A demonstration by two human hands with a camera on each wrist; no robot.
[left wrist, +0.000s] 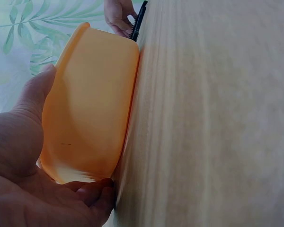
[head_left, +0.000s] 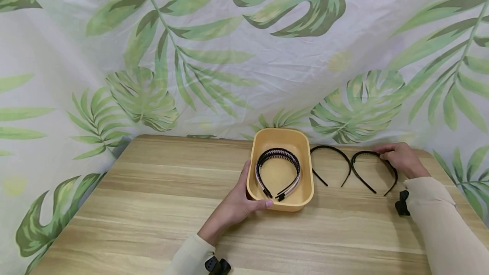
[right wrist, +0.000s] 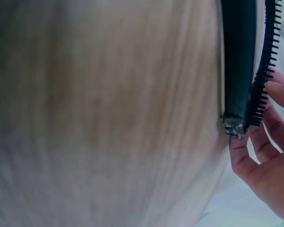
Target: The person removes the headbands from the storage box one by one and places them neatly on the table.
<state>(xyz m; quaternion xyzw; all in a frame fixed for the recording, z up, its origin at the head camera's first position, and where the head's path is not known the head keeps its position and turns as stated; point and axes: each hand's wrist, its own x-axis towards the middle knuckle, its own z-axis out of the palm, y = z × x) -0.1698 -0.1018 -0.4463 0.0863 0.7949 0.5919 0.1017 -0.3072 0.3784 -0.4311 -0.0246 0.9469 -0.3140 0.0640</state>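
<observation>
Toothed headband: the black, arched, plastic-looking headband with a comb edge point(head_left: 366, 153) is toward the right end of the wood-grain surface point(head_left: 153, 215), tips toward 6 o'clock; whether it is lifted I cannot tell.
My right hand point(head_left: 404, 159): thumb and fingers pinched on that band near its 1 o'clock.
From that hand: most of the hoop lies toward 8 o'clock, its crown right at my fingertips.
Handling: I judge it very light, springy, a little slick; forcing the legs apart could snap it.
Best hold: a light pinch on the crown's curve.
Slim headband: a thin black hoop point(head_left: 327, 146) lies at the toothed one's 9 o'clock, touching or nearly so.
Bin: the yellow-orange, rounded-rectangular plastic bin point(head_left: 280, 137) sits farther toward 9 o'clock, nested black and pale headbands point(head_left: 278, 152) inside.
My left hand point(head_left: 237, 203): clamped on the bin's 7 o'clock corner, thumb at the near rim.
</observation>
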